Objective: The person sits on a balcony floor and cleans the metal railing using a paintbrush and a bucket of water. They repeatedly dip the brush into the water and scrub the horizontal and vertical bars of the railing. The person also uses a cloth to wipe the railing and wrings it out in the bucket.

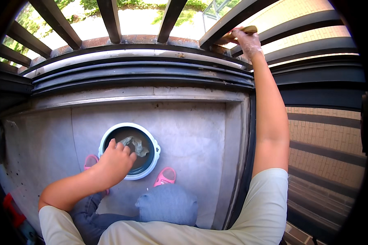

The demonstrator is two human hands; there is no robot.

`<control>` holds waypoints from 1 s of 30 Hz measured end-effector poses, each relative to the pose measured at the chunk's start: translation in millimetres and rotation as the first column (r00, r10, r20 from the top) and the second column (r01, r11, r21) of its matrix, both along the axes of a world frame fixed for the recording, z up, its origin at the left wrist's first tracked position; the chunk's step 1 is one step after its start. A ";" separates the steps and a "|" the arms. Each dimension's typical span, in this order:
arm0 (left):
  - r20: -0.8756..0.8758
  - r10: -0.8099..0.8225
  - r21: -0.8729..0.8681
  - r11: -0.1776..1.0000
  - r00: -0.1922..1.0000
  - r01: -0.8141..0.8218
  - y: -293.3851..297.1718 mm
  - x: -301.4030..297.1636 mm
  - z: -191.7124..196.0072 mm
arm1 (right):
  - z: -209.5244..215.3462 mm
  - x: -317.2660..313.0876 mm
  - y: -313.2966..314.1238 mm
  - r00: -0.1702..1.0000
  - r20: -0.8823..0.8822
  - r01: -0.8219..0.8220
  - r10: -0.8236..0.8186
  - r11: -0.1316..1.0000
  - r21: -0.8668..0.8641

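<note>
At the upper right my right hand (249,43), streaked with something whitish and wet-looking, is closed on a brown scrub brush (249,30). It holds the brush in among the dark metal railing bars (233,22), and part of the brush is hidden behind a bar. My left hand (119,160) hovers over the near left rim of a pale blue bucket (155,150). Its fingers are bent a little and slightly apart, with nothing visible in them; the fingertips are partly hidden. A wet, pale grey-green cloth (137,145) lies in the murky water of the bucket.
Dark sliding tracks (143,71) and a stone ledge (151,93) run below the railing. The bucket stands on a grey tiled floor (192,134) between my pink clogs (165,176). A red object (13,210) sits at the lower left. Slatted railing continues along the right.
</note>
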State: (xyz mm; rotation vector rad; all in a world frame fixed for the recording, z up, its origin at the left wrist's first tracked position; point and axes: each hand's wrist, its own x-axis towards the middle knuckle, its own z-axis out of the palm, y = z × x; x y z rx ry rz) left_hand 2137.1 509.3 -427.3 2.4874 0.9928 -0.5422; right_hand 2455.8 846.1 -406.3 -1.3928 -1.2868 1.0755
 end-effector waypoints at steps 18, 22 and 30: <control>0.019 -0.007 0.060 0.998 1.000 0.006 0.6 -2.3 -0.3 | 16.5 7.6 5.5 0.935 0.350 0.010 0.046 0.988 -0.156; 0.014 -0.024 0.070 0.997 1.000 0.023 3.5 0.7 2.4 | -1.9 22.8 7.8 0.898 0.437 -0.058 0.056 0.998 -0.008; 0.007 -0.013 0.047 0.999 1.000 0.012 1.3 2.8 3.9 | -20.0 21.7 -1.1 0.913 0.258 -0.309 0.315 0.949 -0.068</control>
